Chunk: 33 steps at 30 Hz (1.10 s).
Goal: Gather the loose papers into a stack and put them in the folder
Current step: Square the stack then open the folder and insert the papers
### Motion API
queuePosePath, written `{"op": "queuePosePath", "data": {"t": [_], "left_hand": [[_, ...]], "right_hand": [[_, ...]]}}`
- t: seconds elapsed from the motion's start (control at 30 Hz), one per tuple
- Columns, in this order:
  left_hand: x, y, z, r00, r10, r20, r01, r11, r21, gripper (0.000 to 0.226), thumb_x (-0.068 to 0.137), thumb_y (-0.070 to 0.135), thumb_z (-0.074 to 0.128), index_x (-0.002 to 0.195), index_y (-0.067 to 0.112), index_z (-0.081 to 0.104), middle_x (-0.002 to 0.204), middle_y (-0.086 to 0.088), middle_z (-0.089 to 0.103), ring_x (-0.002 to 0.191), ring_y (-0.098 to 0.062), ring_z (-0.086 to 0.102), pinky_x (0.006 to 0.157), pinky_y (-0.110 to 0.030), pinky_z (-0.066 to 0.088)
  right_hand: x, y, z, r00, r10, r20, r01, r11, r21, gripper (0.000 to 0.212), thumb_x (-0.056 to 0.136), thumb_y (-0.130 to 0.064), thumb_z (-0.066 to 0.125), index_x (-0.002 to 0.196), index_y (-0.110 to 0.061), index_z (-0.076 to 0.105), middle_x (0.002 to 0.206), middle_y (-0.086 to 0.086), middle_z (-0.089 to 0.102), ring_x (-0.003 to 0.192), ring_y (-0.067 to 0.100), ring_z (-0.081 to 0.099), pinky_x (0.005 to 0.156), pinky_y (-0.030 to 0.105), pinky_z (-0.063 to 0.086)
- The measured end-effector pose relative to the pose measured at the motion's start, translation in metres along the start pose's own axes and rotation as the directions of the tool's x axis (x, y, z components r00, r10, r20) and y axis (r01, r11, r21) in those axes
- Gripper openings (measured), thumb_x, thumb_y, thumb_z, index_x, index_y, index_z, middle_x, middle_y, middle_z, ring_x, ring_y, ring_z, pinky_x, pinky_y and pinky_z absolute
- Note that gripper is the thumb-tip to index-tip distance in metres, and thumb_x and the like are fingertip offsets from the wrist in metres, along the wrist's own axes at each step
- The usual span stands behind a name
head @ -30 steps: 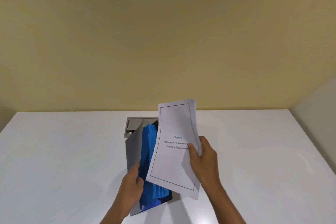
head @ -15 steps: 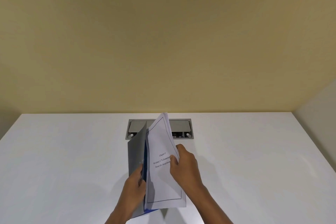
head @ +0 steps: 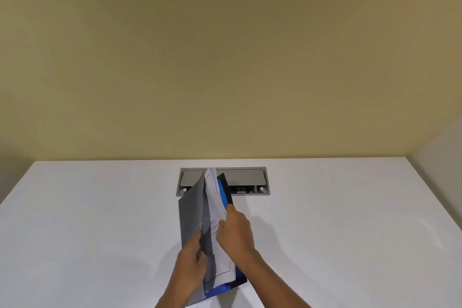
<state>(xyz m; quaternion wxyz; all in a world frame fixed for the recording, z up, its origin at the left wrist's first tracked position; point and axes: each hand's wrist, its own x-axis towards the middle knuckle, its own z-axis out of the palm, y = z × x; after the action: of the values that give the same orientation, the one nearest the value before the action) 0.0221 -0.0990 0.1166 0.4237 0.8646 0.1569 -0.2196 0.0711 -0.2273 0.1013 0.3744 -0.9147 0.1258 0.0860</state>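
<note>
A grey folder point(head: 191, 217) with blue inner pockets stands partly open on the white table point(head: 87, 220), near the front edge. My left hand point(head: 193, 260) grips its raised front cover. A stack of white printed papers point(head: 216, 210) sits edge-on inside the folder, between the grey cover and the blue pockets. My right hand point(head: 233, 231) pinches the papers at their right edge. The lower part of the papers is hidden behind the cover.
A grey metal cable box point(head: 246, 180) is set into the table just behind the folder. A beige wall rises behind the table, and a pale side wall point(head: 440, 152) borders it on the right.
My right hand has swung the papers leftward from beside the folder into it. The papers now stand nearly edge-on between the covers. My left hand still holds the cover.
</note>
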Motion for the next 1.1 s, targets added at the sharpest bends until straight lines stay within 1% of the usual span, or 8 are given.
{"op": "queuePosePath", "data": {"t": [0.1, 0.2, 0.33, 0.53, 0.67, 0.83, 0.93, 1.1], "left_hand": [[-0.002, 0.001, 0.000, 1.000, 0.014, 0.001, -0.014, 0.999, -0.033, 0.053, 0.107, 0.007, 0.046, 0.159, 0.010, 0.037, 0.160, -0.014, 0.048, 0.143, -0.031, 0.053, 0.121, -0.035, 0.035], [-0.004, 0.003, 0.000, 1.000, 0.020, -0.008, -0.021, 0.998, -0.051, 0.050, 0.109, 0.008, 0.043, 0.158, 0.011, 0.038, 0.159, -0.012, 0.049, 0.143, -0.030, 0.053, 0.121, -0.033, 0.032], [-0.007, 0.004, 0.001, 0.997, 0.079, 0.004, -0.079, 0.996, -0.045, 0.054, 0.108, 0.007, 0.045, 0.160, 0.010, 0.034, 0.160, -0.009, 0.049, 0.144, -0.028, 0.053, 0.120, -0.033, 0.035], [-0.005, 0.004, 0.004, 0.996, 0.093, -0.002, -0.093, 0.993, -0.066, 0.052, 0.109, 0.011, 0.044, 0.160, 0.014, 0.034, 0.160, -0.005, 0.049, 0.144, -0.024, 0.053, 0.121, -0.022, 0.025], [-0.003, 0.005, 0.006, 0.998, 0.051, 0.027, -0.049, 0.996, -0.068, 0.052, 0.109, 0.013, 0.045, 0.160, 0.016, 0.034, 0.157, -0.004, 0.052, 0.140, -0.022, 0.055, 0.118, -0.014, 0.016], [0.003, 0.005, 0.018, 0.998, 0.042, 0.056, -0.043, 0.999, 0.020, 0.049, 0.107, 0.021, 0.052, 0.155, 0.018, 0.044, 0.133, 0.003, 0.066, 0.110, -0.011, 0.065, 0.114, -0.022, 0.040], [0.010, 0.005, 0.030, 0.998, 0.014, 0.068, -0.014, 1.000, -0.003, 0.040, 0.106, 0.026, 0.051, 0.144, 0.013, 0.057, 0.110, 0.005, 0.066, 0.095, -0.010, 0.064, 0.110, -0.027, 0.048], [0.014, -0.002, 0.063, 0.987, 0.104, 0.120, -0.130, 0.964, 0.232, 0.046, 0.110, 0.028, 0.043, 0.155, 0.021, 0.038, 0.123, 0.004, 0.071, 0.094, -0.006, 0.070, 0.093, -0.016, 0.053]], "right_hand": [[0.001, -0.004, 0.019, 0.999, 0.041, -0.003, -0.041, 0.999, -0.020, 0.034, 0.100, -0.022, 0.068, 0.131, -0.021, 0.055, 0.110, -0.002, 0.070, 0.096, 0.016, 0.071, 0.083, 0.023, 0.057], [-0.001, -0.005, 0.033, 0.999, 0.044, 0.012, -0.043, 0.998, -0.041, 0.033, 0.100, -0.023, 0.068, 0.129, -0.024, 0.053, 0.088, -0.011, 0.055, 0.072, 0.010, 0.058, 0.070, 0.017, 0.050], [0.001, -0.003, 0.043, 0.995, 0.019, 0.103, -0.009, 0.995, -0.097, 0.021, 0.099, -0.022, 0.066, 0.114, -0.025, 0.051, 0.075, -0.015, 0.045, 0.066, 0.007, 0.053, 0.072, 0.028, 0.061], [0.004, 0.005, 0.042, 0.994, 0.053, 0.099, -0.047, 0.997, -0.065, 0.027, 0.099, -0.028, 0.067, 0.123, -0.025, 0.055, 0.089, -0.010, 0.055, 0.077, 0.010, 0.059, 0.072, 0.021, 0.052], [0.004, 0.014, 0.037, 0.996, 0.054, 0.074, -0.046, 0.994, -0.102, 0.024, 0.099, -0.022, 0.068, 0.121, -0.024, 0.061, 0.093, -0.010, 0.057, 0.083, 0.008, 0.059, 0.081, 0.021, 0.054], [0.001, 0.019, 0.034, 0.998, 0.032, 0.047, -0.027, 0.995, -0.093, 0.009, 0.101, -0.029, 0.068, 0.109, -0.025, 0.064, 0.090, -0.011, 0.058, 0.078, 0.007, 0.058, 0.077, 0.016, 0.051], [0.000, 0.030, 0.028, 1.000, 0.006, 0.014, -0.005, 0.996, -0.092, 0.016, 0.102, -0.038, 0.064, 0.111, -0.024, 0.066, 0.096, -0.008, 0.065, 0.080, 0.007, 0.058, 0.076, 0.014, 0.046], [0.000, 0.057, 0.015, 0.997, -0.002, 0.079, 0.007, 0.998, -0.060, 0.015, 0.105, -0.029, 0.061, 0.109, -0.018, 0.072, 0.104, -0.001, 0.077, 0.093, 0.011, 0.073, 0.090, 0.021, 0.059]]}}
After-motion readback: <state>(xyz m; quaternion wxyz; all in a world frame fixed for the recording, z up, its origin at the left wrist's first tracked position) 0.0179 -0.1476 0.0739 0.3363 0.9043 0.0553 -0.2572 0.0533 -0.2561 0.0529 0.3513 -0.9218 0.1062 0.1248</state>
